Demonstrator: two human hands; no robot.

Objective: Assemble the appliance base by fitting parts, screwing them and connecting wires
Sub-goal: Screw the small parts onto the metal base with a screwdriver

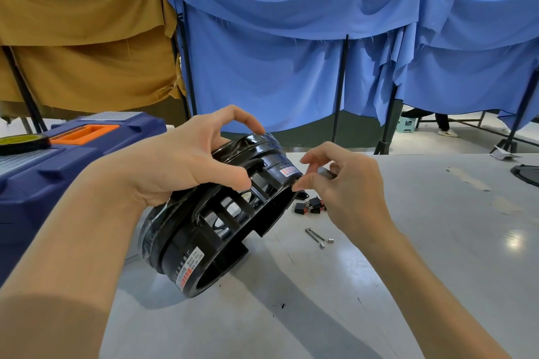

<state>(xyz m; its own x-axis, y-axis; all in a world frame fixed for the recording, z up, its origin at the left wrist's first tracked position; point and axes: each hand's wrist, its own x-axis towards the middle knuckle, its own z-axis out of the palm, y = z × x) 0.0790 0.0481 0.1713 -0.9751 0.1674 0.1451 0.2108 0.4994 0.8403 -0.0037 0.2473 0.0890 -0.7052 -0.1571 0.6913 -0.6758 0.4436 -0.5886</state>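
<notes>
A round black appliance base (204, 230) with slotted walls and red-and-white labels stands tilted on its edge on the grey table (408, 271). My left hand (186, 160) grips its upper rim, thumb on the slotted wall and fingers over the top. My right hand (344, 181) pinches a small grey metal screw (325, 172) right beside the base's upper right edge. Two long screws (318, 237) lie on the table below that hand. Small black switch parts (310, 205) with red bits lie just behind them.
A blue toolbox (73, 160) with an orange handle stands at the left, a tape roll (23, 143) on top. Another black part (526, 173) lies at the table's right edge. Brown and blue cloth screens hang behind the table.
</notes>
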